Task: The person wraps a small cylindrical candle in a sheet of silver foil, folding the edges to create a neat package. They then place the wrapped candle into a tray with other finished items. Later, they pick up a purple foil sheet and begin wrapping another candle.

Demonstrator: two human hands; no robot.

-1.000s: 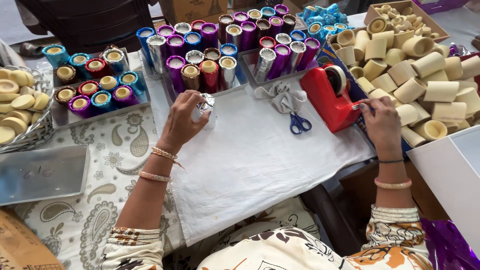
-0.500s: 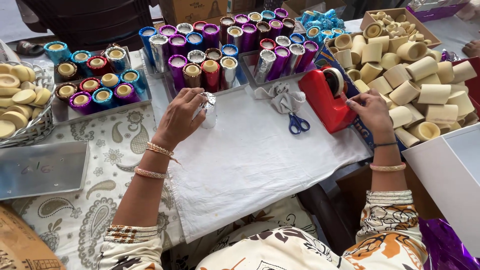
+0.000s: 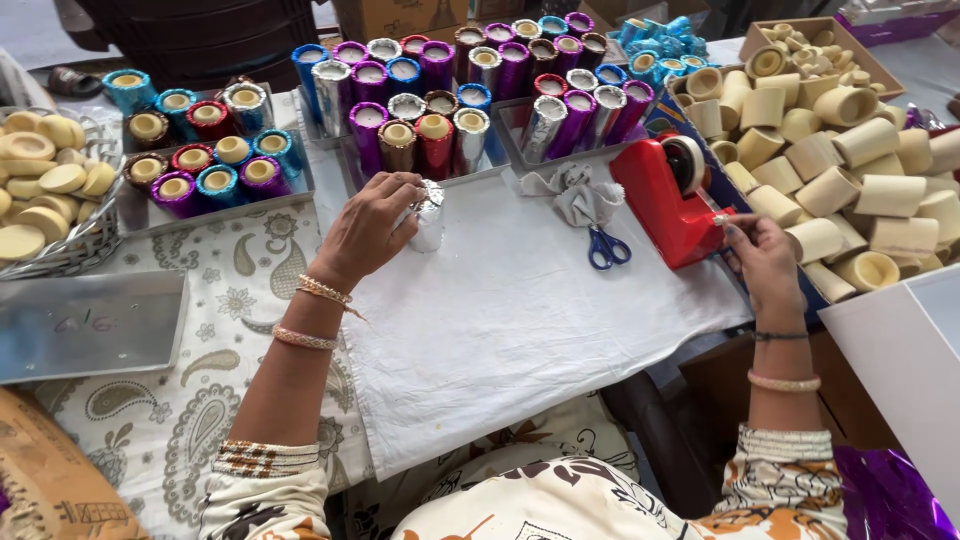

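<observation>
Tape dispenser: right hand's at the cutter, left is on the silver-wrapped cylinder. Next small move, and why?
Probably tear off the strip and carry it to the silver-wrapped cylinder. The right hand pinches at the cutting edge of the red tape dispenser, while the left hand holds the cylinder upright on the white cloth, its foil wrap apparently not yet taped.

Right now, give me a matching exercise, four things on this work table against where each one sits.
Things:
1. silver-wrapped cup
2. red tape dispenser
3. blue-handled scissors
4. flat cream discs

Places:
A. in the basket at far left
B. under the left hand
C. touched by the right hand
D. lying on the white cloth, beside the dispenser

Pairs: 1-B, 2-C, 3-D, 4-A
</observation>
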